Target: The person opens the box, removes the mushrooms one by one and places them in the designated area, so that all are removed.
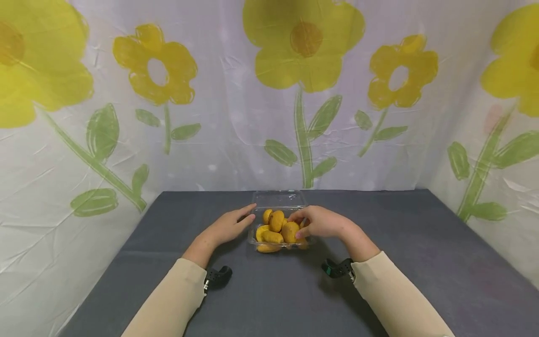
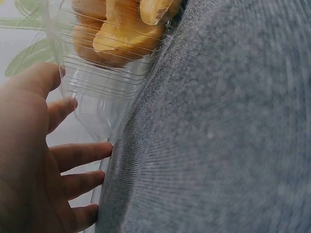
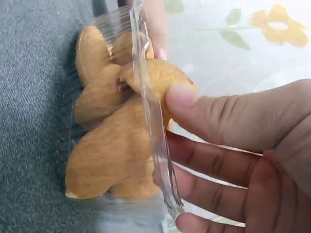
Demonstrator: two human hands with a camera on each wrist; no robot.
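Yellow piece (image 3: 163,73), touching right fingers (image 3: 187,99), in box (image 3: 156,128)

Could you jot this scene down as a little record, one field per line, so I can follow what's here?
Surface: dark grey table
Box: clear plastic, on the table
Lid: open, at the box's far side
Contents: yellow-brown pieces; exact kind unclear
Left hand: at the box's left side, fingers spread
Right hand: pinches one piece at the box's right side
Backdrop: pale, with yellow flowers
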